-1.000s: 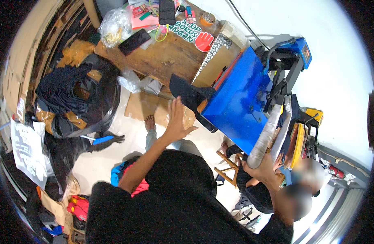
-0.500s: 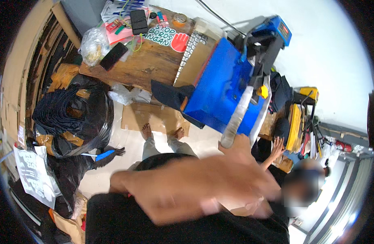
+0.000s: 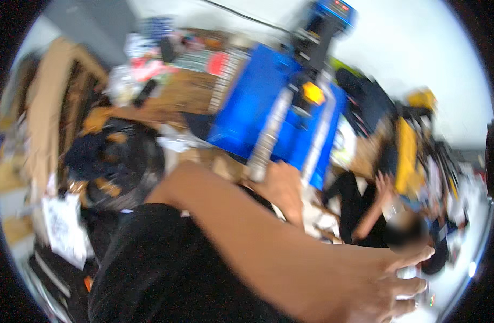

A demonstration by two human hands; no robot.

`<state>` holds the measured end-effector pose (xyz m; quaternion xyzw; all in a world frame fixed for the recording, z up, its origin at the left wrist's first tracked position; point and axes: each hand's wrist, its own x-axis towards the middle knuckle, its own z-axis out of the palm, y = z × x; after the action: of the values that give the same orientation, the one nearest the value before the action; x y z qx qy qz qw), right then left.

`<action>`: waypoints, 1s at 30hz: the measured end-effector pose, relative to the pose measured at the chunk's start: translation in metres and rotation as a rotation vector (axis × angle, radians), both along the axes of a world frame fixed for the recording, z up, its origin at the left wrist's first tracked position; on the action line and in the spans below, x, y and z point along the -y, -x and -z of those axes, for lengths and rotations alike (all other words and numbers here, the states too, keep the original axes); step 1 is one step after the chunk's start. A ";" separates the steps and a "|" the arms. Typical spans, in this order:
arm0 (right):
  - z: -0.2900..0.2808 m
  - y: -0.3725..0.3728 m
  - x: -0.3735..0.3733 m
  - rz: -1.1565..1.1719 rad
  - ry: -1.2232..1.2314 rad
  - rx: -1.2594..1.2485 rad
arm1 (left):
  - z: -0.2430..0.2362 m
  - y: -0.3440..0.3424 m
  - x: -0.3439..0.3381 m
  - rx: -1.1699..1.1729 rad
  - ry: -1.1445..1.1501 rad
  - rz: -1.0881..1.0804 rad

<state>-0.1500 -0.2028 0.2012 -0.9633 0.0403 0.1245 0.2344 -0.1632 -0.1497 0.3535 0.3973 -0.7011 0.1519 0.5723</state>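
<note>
My left forearm crosses in front of me to the lower right. There my left hand is stretched out with its fingers apart, and I see nothing in it. Behind that forearm, my right hand is wrapped round the pale, wrapped end of a lever handle. The lever belongs to a blue heat press with a yellow knob and a blue control box. Motion blur hides fine detail.
A wooden table with small items stands left of the press. A black bag with dark cloth lies at left, near a printed white sheet. A co-worker's hand is raised at right, before a yellow case.
My left arm has swung further to the right and its fingers now show spread. My right hand stays on the lever handle. The whole view has shifted and blurred.
</note>
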 end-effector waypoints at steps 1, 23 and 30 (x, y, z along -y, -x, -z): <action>0.001 0.003 0.004 0.002 -0.017 -0.003 | 0.012 -0.006 0.023 0.086 -0.108 0.032; 0.028 0.002 0.026 -0.242 -0.183 -0.181 | 0.199 -0.226 0.153 -0.049 -1.103 -0.674; -0.042 -0.002 0.028 -0.317 -0.363 -0.108 | 0.156 -0.227 0.168 -0.069 -1.127 -0.632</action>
<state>-0.1482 -0.2309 0.2435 -0.8916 -0.1219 0.2163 0.3787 0.0638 -0.3172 0.1979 0.8289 -0.5036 -0.0911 0.2257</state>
